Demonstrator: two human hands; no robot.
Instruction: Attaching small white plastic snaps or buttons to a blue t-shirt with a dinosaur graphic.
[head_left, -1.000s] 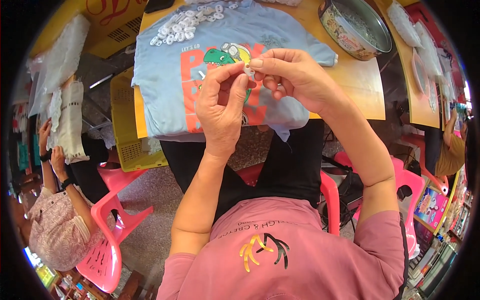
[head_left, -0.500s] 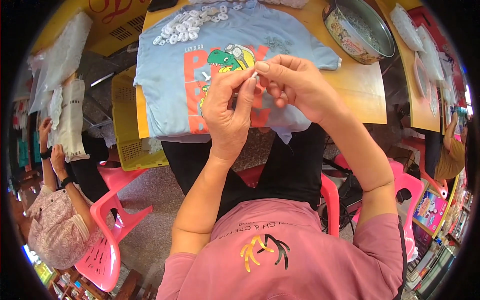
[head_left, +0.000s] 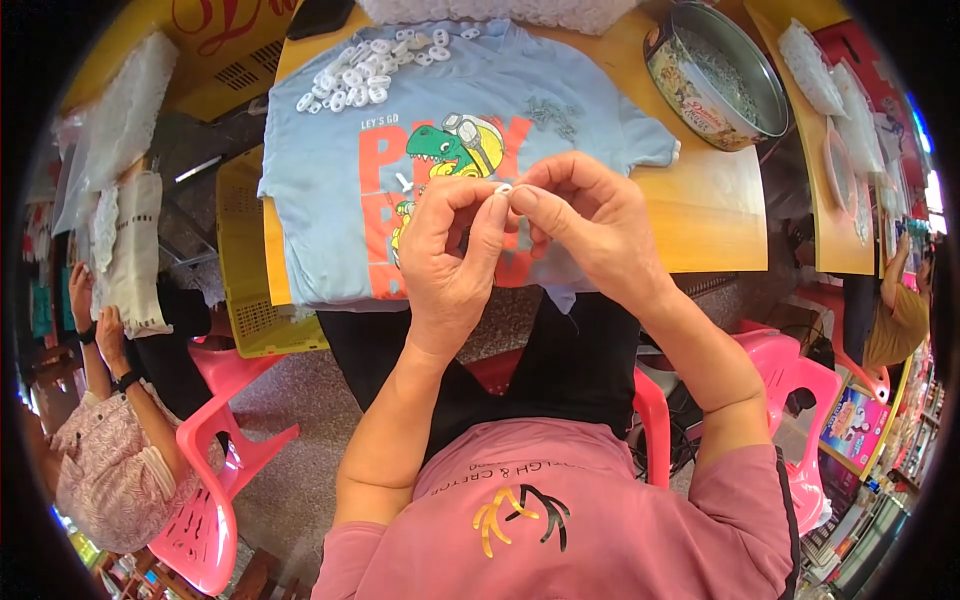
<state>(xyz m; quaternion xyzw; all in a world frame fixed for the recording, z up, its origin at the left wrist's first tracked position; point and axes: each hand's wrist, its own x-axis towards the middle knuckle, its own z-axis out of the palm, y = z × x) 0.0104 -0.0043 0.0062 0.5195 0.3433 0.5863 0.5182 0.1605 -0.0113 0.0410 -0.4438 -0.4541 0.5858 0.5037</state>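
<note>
the left hand and right hand pinch one white piece, seemingly unfinished; a loose pile lies on the shirt, whether done unclear.

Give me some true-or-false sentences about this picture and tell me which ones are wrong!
1. The left hand and the right hand meet at a small white piece. True.
2. A pile of white pieces lies on the blue shirt. True.
3. The blue shirt is on the floor. False: it is on the yellow table.
4. The round tin is left of the blue shirt. False: it is on the right.
5. The blue shirt shows a green dinosaur. True.
</note>
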